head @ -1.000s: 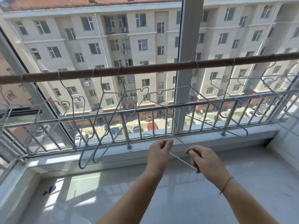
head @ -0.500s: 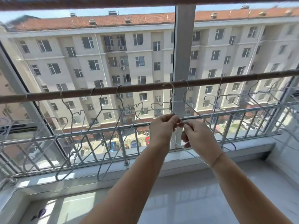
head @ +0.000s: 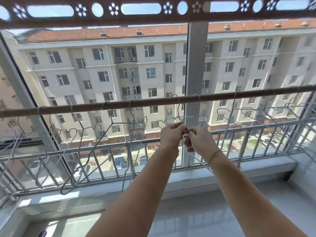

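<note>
Home, enclosed apartment balcony used for drying laundry. Evidence: wooden drying rod (head: 153, 100) hung with bare wire hangers (head: 126, 122); full-height glazing in a grey window frame (head: 196, 65); metal railing (head: 102, 148); glossy tiled ledge (head: 205, 211); residential block (head: 153, 57) opposite; parked cars (head: 119, 162) far below.

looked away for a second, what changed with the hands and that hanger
Both hands, left hand and right hand, lifted the wire hanger from down near the sill up to just under the brown rod. Both still pinch it. The other hangers stayed hanging on the rod.
</note>
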Motion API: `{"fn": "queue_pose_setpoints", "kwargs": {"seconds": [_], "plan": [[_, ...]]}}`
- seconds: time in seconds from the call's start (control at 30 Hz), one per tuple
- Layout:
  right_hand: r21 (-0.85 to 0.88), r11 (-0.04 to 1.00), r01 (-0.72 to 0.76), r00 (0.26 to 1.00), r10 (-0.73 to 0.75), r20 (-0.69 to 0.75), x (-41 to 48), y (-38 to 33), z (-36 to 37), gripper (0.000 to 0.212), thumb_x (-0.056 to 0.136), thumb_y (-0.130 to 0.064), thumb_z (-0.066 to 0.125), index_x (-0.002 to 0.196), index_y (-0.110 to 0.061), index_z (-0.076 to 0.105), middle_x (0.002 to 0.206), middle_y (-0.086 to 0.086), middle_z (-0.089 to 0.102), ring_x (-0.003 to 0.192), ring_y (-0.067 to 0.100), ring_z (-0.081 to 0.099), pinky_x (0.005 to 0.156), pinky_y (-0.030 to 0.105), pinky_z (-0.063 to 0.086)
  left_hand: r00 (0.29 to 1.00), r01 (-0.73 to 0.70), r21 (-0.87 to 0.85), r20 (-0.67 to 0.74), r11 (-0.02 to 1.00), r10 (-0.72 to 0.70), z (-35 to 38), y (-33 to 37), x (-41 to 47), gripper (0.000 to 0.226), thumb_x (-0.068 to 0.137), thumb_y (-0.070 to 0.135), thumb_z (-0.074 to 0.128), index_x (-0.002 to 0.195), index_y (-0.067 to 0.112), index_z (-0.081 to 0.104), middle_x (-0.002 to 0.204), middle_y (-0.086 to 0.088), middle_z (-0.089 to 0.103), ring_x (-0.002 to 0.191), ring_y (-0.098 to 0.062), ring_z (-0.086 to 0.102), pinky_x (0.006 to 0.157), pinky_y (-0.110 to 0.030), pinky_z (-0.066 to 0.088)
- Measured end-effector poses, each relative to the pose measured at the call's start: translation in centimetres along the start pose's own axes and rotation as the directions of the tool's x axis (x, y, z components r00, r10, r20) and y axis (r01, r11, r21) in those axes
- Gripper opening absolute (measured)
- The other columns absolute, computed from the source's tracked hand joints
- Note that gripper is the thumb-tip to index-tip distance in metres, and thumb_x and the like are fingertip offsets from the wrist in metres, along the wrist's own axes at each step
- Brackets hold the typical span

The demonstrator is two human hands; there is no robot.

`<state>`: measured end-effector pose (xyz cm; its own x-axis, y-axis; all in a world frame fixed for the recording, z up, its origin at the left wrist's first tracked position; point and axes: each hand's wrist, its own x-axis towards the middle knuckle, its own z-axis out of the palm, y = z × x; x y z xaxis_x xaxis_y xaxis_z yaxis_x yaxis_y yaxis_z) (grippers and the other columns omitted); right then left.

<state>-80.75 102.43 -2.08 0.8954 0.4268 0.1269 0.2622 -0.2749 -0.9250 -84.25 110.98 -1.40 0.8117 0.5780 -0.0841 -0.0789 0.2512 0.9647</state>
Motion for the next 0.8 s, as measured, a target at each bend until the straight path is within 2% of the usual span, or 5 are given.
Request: {"fn": "queue_pose_setpoints", "kwargs": {"seconds": [0.33, 0.43, 0.5, 0.63, 0.8], "plan": [[-0.162, 0.986, 0.045, 0.999, -0.045, 0.0, 0.7, 0.4, 1.4, 0.025, 0.089, -0.003, 0.037, 0.093, 0.0, 0.061, 0.073, 0.017, 0.067, 0.056, 0.02, 0.059, 0.068, 0.042, 0.054, 1.0, 0.014, -0.003, -0.015, 1.0, -0.014, -1.6, -0.9, 0.6, 0.027, 0.087, 0.002, 0.058, 0.113, -0.003, 0.063, 0.077, -0.006, 0.063, 0.063, -0.011, 0.056, 0.057, -0.017, 0.045], [-0.225, 0.971, 0.083, 0.996, -0.086, -0.007, 0.3, 0.4, 1.4, 0.026, 0.091, -0.007, 0.039, 0.104, -0.003, 0.061, 0.09, 0.016, 0.069, 0.083, 0.027, 0.065, 0.077, 0.038, 0.052, 1.0, 0.012, 0.012, -0.018, 1.0, -0.012, -2.0, -0.7, 0.1, 0.027, 0.088, 0.005, 0.059, 0.114, -0.002, 0.063, 0.081, -0.005, 0.063, 0.067, -0.011, 0.054, 0.063, -0.02, 0.044], [-0.296, 0.95, 0.095, 0.994, -0.107, -0.023, -0.2, 0.2, 1.4, 0.029, 0.094, -0.012, 0.04, 0.116, -0.006, 0.056, 0.108, 0.014, 0.065, 0.103, 0.028, 0.06, 0.084, 0.031, 0.044, 1.0, 0.001, 0.038, -0.024, 0.999, 0.0, -2.5, -0.6, -0.4, 0.027, 0.088, 0.008, 0.059, 0.114, 0.001, 0.062, 0.089, -0.007, 0.063, 0.074, -0.013, 0.054, 0.067, -0.021, 0.043], [-0.384, 0.911, 0.15, 0.978, -0.193, -0.077, -1.2, -0.2, 1.4, 0.037, 0.092, -0.014, 0.042, 0.128, -0.005, 0.046, 0.13, 0.016, 0.05, 0.121, 0.028, 0.046, 0.101, 0.034, 0.035, 0.996, -0.053, 0.046, -0.07, 0.998, 0.056, -3.9, 0.1, -1.8, 0.022, 0.088, 0.008, 0.06, 0.11, 0.005, 0.062, 0.098, -0.009, 0.062, 0.084, -0.017, 0.055, 0.071, -0.021, 0.044], [-0.227, 0.876, 0.424, 0.874, -0.462, -0.151, -4.9, -1.9, 3.2, 0.039, 0.088, -0.008, 0.05, 0.127, -0.005, 0.049, 0.128, 0.01, 0.05, 0.12, 0.013, 0.043, 0.098, 0.007, 0.025, 0.971, -0.196, 0.07, -0.128, 0.978, 0.204, -7.2, 1.2, -4.2, 0.033, 0.088, 0.012, 0.061, 0.12, 0.004, 0.059, 0.104, -0.009, 0.066, 0.085, -0.011, 0.06, 0.078, -0.019, 0.048]]}}
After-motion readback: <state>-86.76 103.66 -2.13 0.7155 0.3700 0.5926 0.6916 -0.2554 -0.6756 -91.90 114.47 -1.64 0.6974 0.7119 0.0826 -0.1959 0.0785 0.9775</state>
